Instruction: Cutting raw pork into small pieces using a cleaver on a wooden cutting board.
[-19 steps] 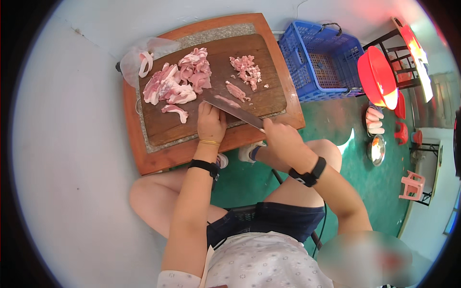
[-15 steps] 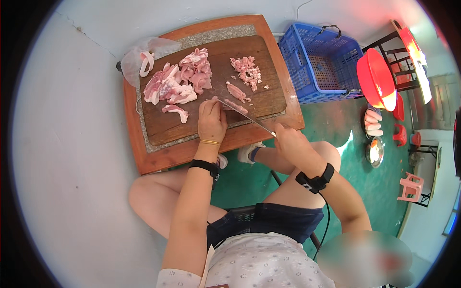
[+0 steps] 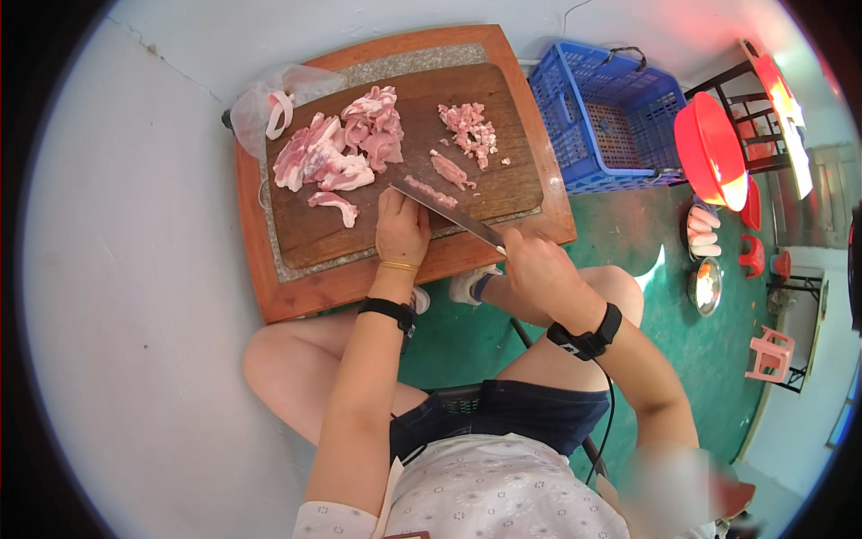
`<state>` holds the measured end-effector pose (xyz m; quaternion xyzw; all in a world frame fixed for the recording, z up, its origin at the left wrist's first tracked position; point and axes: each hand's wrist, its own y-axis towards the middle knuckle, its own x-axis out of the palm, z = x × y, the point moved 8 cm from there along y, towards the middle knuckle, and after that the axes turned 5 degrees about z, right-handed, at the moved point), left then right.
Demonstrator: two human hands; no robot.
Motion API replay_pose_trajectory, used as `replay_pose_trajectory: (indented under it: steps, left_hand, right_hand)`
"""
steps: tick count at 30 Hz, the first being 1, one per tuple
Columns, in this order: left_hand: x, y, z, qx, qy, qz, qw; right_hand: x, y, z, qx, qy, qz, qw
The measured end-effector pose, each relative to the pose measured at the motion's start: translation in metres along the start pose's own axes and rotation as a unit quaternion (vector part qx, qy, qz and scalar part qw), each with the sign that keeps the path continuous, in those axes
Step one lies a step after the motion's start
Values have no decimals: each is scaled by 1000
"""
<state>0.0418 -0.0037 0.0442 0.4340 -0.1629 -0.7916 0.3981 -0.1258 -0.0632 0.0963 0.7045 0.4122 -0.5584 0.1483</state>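
Observation:
My right hand [image 3: 539,268] grips the handle of a kitchen knife [image 3: 460,220], its blade slanting up and left across the wooden cutting board [image 3: 310,241]. Just beyond the blade lies a thin strip of raw meat [image 3: 431,191]. My left hand [image 3: 401,229] is closed at the near board edge, fingertips bunched beside the blade's tip; whatever they press or hold is hidden. Farther off rests another meat strip, cut across into small bits [image 3: 451,171], below a heap of diced meat [image 3: 471,135]. Sliced fatty meat [image 3: 328,157] is piled on the left, with one loose slice [image 3: 335,207] near it.
The board sits on a wood-framed table [image 3: 561,216] with a speckled stone top. A clear plastic bag [image 3: 251,117] lies at its far left corner, by the wall. To the right stand a blue plastic crate [image 3: 575,153], a red basin [image 3: 709,148] and a metal bowl [image 3: 707,287].
The knife blade has shifted slightly left and toward me, uncovering more of the meat strip beyond it. My left hand stays beside its tip. The whole view has shifted slightly.

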Motion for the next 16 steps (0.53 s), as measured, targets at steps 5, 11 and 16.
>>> replay_pose_trajectory:
  steps: [5, 11, 16]
  left_hand:
    - [1, 4, -1, -3, -1, -6, 1000]
    - [-2, 4, 0, 19, 4, -6, 1000]
    - [6, -1, -11, -13, 5, -29, 999]
  right_hand:
    - [6, 12, -5, -22, -7, -7, 1000]
    - [15, 34, -21, -59, 5, 52, 997]
    - [14, 8, 12, 6, 2, -29, 1000]
